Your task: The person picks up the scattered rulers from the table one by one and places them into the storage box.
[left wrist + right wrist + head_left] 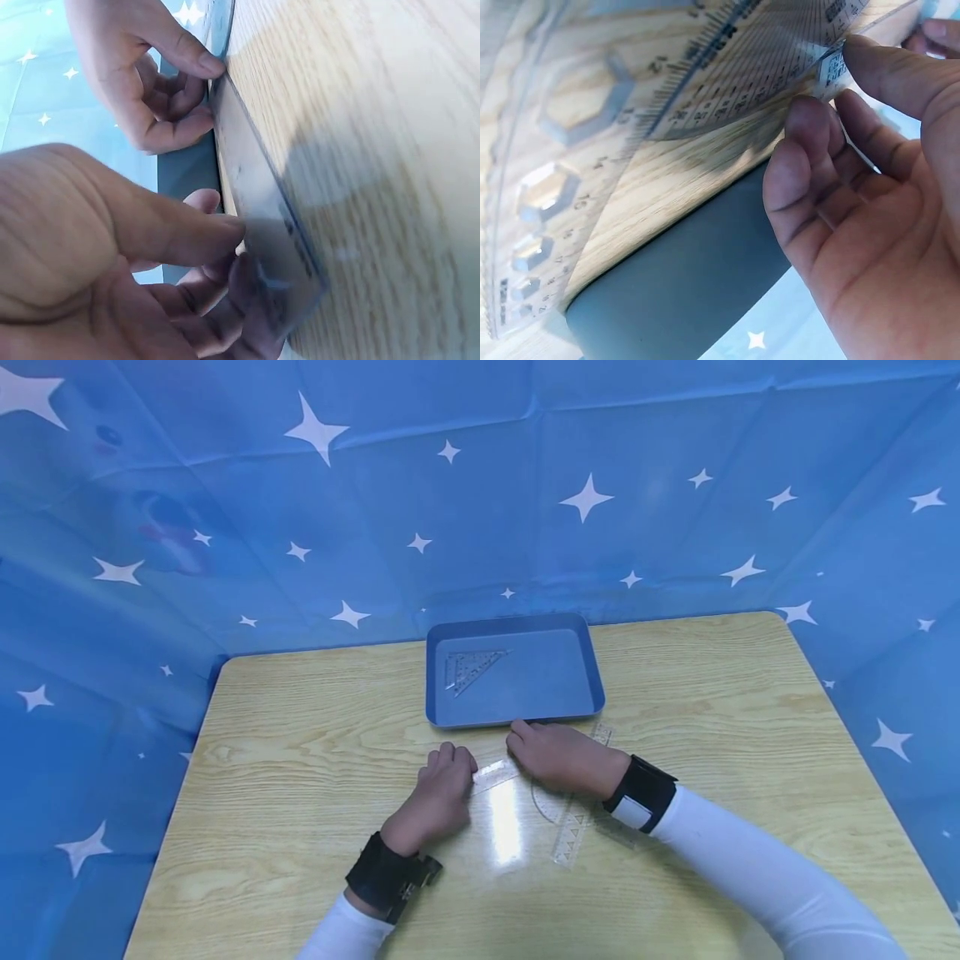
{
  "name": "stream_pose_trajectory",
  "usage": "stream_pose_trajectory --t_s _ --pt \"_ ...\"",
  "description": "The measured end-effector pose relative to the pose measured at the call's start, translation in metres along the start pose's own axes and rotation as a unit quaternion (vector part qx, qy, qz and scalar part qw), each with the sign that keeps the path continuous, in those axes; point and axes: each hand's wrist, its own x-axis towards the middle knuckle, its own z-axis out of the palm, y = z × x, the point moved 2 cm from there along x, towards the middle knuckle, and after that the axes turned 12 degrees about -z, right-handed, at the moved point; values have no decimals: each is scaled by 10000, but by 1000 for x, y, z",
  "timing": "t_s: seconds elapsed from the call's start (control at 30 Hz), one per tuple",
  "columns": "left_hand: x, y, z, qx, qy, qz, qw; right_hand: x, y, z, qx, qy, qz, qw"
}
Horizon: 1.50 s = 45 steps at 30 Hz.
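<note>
A short clear ruler (495, 775) spans the gap between the two hands, just in front of the blue tray (517, 723). My left hand (438, 797) pinches its left end between thumb and fingers. At the other end, my right hand (566, 758) grips it by thumb and fingertips, beside the tray's front wall. The left wrist view shows the ruler (262, 199) tilted on edge close over the wood. Under the right hand and wrist lie a clear protractor (546, 802) and a long stencil ruler (570, 839) with cut-out shapes, partly hidden by that hand.
Inside the tray, toward its left side, lies a clear set square (472, 670). Another faint clear piece (618, 828) lies by the right wrist. The wooden table (300, 777) meets a blue star-patterned cloth (480, 510) behind and at both sides.
</note>
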Motion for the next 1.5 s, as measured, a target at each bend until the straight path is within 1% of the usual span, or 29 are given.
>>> stream_pose_trajectory --t_s 0.17,0.27,0.37,0.5,0.63,0.7,0.8,0.9,1.03,1.13,1.27,1.43,1.5 --pt "1 -1 2 10 40 -44 10000 0 0 -1 -92 -31 -2 10000" --pt "0 -2 2 -18 150 19 9999 1 -1 -2 -127 16 -17 9999" --pt "-2 -4 0 -128 402 242 9988 1 -2 -4 -75 87 -25 9999" --pt "-3 -7 -3 -345 787 574 9946 1 -2 -4 -40 146 -29 9999" --pt "-3 -8 -2 -481 977 730 9914 0 -2 -4 -241 224 -124 9994" --pt "-2 -9 -3 -540 956 731 9913 -1 -2 -3 -373 250 -179 9988" --pt "-1 -9 -4 -747 773 673 9919 -2 -3 -2 -474 274 -194 9983" --pt "0 -10 -6 -940 506 450 9933 -2 -3 -2 -542 315 -199 9978" --pt "0 -11 -9 -975 361 230 9943 -2 -4 -2 -653 412 -219 9968" --pt "-1 -11 -12 -1005 387 244 9939 -2 -5 -2 -751 464 -205 9959" --pt "-1 -10 -16 -1123 555 430 9912 -4 -4 -1 -838 518 -220 9949" --pt "-1 -7 -23 -1290 842 663 9858 -9 -3 -1 -655 575 -154 9961" --pt "0 -6 -27 -1310 968 783 9835 -11 -2 -3 -482 648 -50 9967"
